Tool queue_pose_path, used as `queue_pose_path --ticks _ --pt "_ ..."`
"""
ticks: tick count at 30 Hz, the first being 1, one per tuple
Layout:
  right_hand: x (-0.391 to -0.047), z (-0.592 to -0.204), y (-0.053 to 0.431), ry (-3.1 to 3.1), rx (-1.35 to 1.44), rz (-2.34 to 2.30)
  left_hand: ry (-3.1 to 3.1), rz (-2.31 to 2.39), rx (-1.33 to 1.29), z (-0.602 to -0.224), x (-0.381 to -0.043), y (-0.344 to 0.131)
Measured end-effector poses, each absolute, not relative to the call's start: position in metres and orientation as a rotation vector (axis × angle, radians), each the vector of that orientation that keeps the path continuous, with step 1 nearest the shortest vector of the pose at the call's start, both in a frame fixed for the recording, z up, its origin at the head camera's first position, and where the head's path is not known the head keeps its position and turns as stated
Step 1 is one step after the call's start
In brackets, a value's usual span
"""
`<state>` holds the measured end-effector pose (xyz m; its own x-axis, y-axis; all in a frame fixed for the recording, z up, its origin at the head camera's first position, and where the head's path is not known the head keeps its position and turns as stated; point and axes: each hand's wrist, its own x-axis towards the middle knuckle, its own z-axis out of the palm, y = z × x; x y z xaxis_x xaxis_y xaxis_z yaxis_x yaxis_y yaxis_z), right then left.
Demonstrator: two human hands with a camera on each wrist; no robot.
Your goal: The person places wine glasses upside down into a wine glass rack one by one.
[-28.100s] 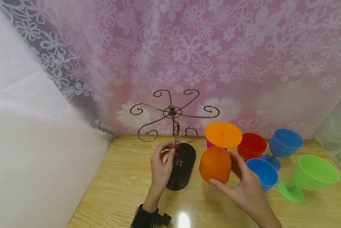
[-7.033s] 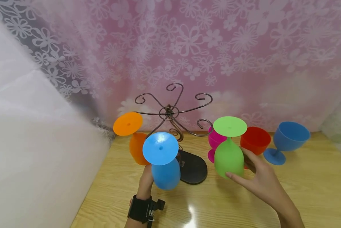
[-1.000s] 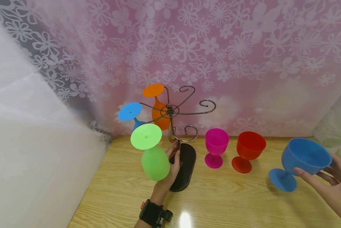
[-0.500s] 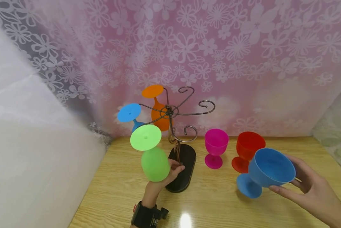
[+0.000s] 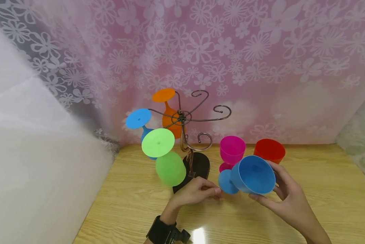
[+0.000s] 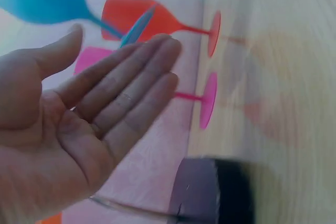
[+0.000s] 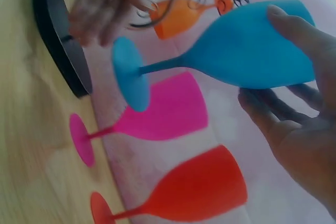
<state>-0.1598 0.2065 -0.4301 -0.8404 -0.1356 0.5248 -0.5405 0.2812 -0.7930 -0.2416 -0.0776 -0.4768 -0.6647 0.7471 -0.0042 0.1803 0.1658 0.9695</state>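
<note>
My right hand (image 5: 292,203) grips a blue goblet (image 5: 240,176) by its bowl, fingers and thumb on either side. The goblet leans, its foot pointing left toward my left hand (image 5: 194,193). That hand reaches out in front of the stand's black base (image 5: 202,166), its fingertips right by the blue foot. In the left wrist view its palm (image 6: 79,135) faces the camera, fingers extended and holding nothing. From the wire goblet rack (image 5: 197,120) hang a green goblet (image 5: 170,169), another blue goblet (image 5: 138,118) and an orange goblet (image 5: 173,122), all upside down.
A magenta goblet (image 5: 232,149) and a red goblet (image 5: 269,149) stand upright on the wooden table (image 5: 124,203), behind the held one. Bare curled hooks (image 5: 222,112) stick out on the rack's right. A pink floral curtain (image 5: 261,84) backs the table; white cloth (image 5: 42,152) is at left.
The right hand has carried the blue goblet leftward from the table's right side. My left hand has left the stand's stem and moved right. Earlier, the orange goblet was in the right hand.
</note>
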Motion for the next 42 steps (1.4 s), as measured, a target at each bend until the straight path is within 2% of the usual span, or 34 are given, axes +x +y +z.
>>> queue_pose_path --ticks 10,15,22,30,36,42 --pt "-0.158 -0.436 0.189 -2.071 0.675 1.693 1.594 1.692 0.924 -0.478 -0.241 -0.076" --pt "-0.159 -0.445 0.181 -2.009 0.801 1.720 1.406 1.827 0.947 -0.486 -0.235 -0.068" --pt "-0.165 -0.452 0.180 -1.938 0.948 1.683 1.050 2.088 0.614 -0.485 -0.225 -0.053" --pt "-0.162 -0.451 0.181 -2.141 0.853 1.522 0.745 2.219 0.232 -0.485 -0.219 -0.041" --pt "-0.163 -0.447 0.184 -2.321 0.796 1.462 0.764 2.316 0.132 -0.484 -0.222 -0.040" --pt "-0.160 -0.445 0.190 -2.499 0.617 1.402 0.939 2.337 0.188 -0.486 -0.225 -0.040"
